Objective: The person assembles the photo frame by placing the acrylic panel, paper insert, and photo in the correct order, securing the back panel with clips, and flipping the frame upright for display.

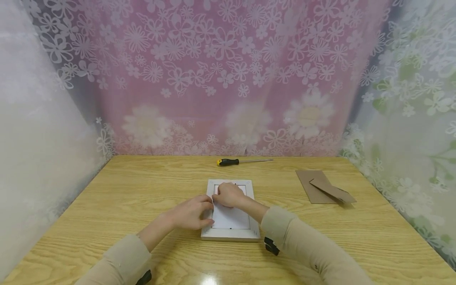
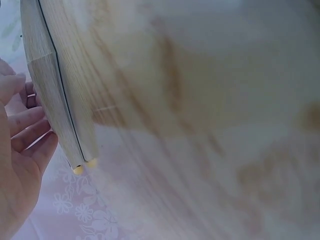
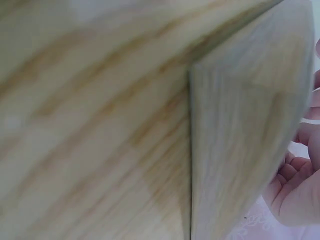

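A white picture frame (image 1: 231,234), lower centre of the head view, lies on the tabletop (image 1: 142,178); probably light and stiff, best held by its outer edges. The white sheet (image 1: 229,217) inside looks thin.

The left hand (image 1: 192,213) touches the left edge, fingers loosely apart; the right hand (image 1: 229,194) curls over the opening, any grip hidden.

Room opens leftward; a screwdriver (image 1: 228,162) lies above, cardboard pieces (image 1: 309,192) at right.

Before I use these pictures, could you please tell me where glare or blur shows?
Head view: glare on the table at the bottom edge; left wrist view: table blurred, washed out; right wrist view: picture frame soft.
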Demonstrator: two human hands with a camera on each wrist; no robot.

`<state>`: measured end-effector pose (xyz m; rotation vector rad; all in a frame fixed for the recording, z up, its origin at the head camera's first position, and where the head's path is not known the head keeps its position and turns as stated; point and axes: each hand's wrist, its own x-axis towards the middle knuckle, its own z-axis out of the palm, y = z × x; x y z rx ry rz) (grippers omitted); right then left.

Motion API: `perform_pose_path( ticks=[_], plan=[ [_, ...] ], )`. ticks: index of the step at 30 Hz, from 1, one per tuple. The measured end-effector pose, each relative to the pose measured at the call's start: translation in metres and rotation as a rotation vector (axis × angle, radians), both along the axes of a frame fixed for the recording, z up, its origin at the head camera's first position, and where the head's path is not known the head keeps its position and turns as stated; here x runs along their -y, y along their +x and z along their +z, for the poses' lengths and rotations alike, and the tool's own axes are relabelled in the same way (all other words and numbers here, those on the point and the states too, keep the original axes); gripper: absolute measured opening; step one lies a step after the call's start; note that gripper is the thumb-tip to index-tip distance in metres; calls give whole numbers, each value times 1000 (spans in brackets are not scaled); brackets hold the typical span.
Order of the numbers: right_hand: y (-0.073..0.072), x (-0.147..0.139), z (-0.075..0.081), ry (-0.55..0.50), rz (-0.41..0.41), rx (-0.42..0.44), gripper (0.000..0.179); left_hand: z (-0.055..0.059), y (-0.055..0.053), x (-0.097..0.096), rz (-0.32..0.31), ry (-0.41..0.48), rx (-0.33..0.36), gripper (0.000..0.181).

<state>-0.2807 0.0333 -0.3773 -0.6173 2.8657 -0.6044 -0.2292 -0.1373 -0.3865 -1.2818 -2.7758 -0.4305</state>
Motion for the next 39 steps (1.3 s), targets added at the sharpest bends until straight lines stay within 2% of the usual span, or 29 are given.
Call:
perform_pose_path(
  ticks=[4, 11, 18, 23, 28, 31, 39],
  plan=[
    [2, -2, -2, -45, 26, 22, 27, -1, 0, -2, 2, -5, 6, 36],
    [3, -5, -2, -52, 39, 44, 20, -5, -1, -3, -10, 0, -8, 35],
    [2, -15, 7, 65, 136, -78, 11, -6, 1, -1, 8, 15, -11, 35],
    [3, -30, 18, 81, 168, -154, 10, -5, 1, -1, 12, 12, -27, 36],
    [5, -51, 26, 94, 161, -220, 6, -5, 1, -2, 26, 3, -8, 37],
    [6, -67, 31, 87, 151, -230, 10, -5, 1, -3, 30, -3, 1, 37],
    [4, -118, 37, 57, 53, -257, 19, -6, 1, -4, 25, -9, -4, 37]
  ],
)
